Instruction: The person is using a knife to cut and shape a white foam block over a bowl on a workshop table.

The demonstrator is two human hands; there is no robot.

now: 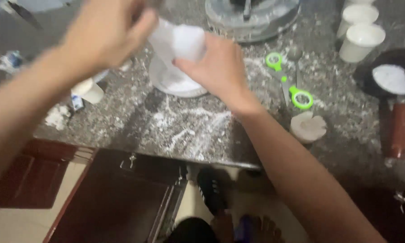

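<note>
Floury stone counter (180,126): scissors (289,83) and cups (360,40) flank both hands' white bag (180,42).

The left hand (104,38) is smeared by motion blur, its fingertips cut off by the top edge. The white bag (177,41) is half hidden behind both hands. The round grey appliance base (252,18) and topmost white cup (355,3) are cropped by the frame.

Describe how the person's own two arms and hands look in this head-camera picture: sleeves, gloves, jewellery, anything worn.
Both arms are bare from above the elbow down: no sleeves show. The left hand and the right hand wear no gloves, and no rings, watch or bracelet can be seen. The left hand and forearm are motion-blurred, so small details there cannot be told.
</note>
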